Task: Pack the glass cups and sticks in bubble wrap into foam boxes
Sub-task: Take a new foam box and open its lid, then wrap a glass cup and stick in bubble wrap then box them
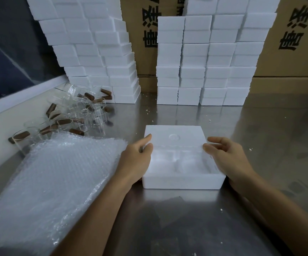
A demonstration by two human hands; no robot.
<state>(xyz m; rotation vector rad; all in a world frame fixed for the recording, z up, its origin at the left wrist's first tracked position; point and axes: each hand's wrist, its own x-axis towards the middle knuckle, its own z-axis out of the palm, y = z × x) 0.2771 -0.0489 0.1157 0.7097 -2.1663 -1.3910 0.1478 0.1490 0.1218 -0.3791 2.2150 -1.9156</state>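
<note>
Both grips hold the foam lid (173, 137), the left hand (137, 159) and right hand (229, 157) pinching its side edges above the open foam box (183, 180) on the bench (186, 218), bubble wrap (57, 178) and glass cups (75, 111) lying leftward, cartons (293, 34) printed "唐泽" behind.

A steel table (168, 218) carried everything, and an open foam box (182, 180) sat on it at the middle. Left of the box lay a stack of bubble wrap sheets (57, 182), and beyond that, farther left and back, a cluster of glass cups (86, 111) with brown sticks (89, 96). Behind the box stood stacked foam boxes (205, 71) in two piles, with white foam crumbs (250, 149) scattered on the steel to its right.
</note>
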